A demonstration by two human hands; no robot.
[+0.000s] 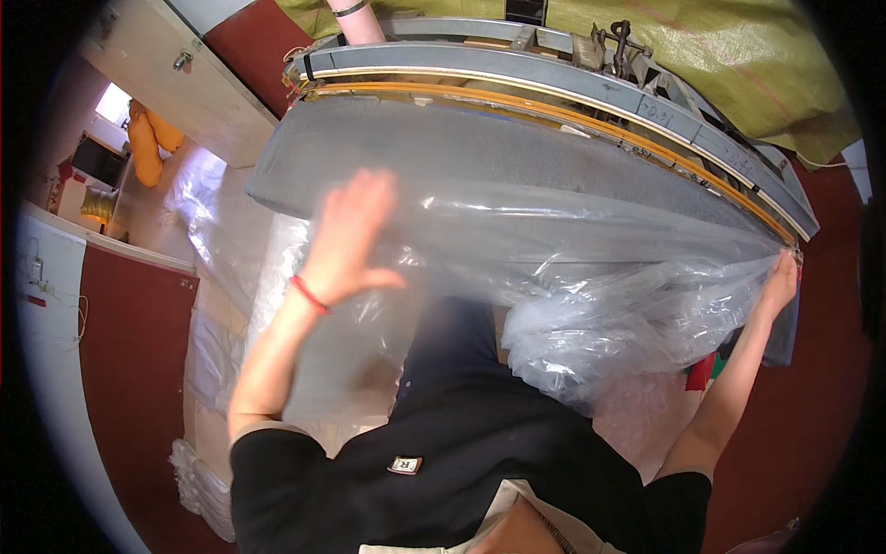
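A large sheet of clear plastic film (pixel 591 231) stretches over the front of a grey padded table (pixel 443 134) and hangs in crumpled folds before me. At the table's right end my right hand (pixel 783 280) pinches the edge of the film, close to the orange strip (pixel 554 104) that runs along the far side. My left hand (pixel 355 235), slightly blurred, is spread with its thumb apart over the left part of the film. Whether its palm touches the film cannot be told. A red band circles my left wrist.
Behind the table runs a long grey metal frame (pixel 517 65) with a dark clamp (pixel 620 51). A pink tube (pixel 358 23) stands behind it. Yellow-green woven sheeting (pixel 711 55) hangs at the back. At left are an open door (pixel 175 78) and more plastic (pixel 203 203) on the floor.
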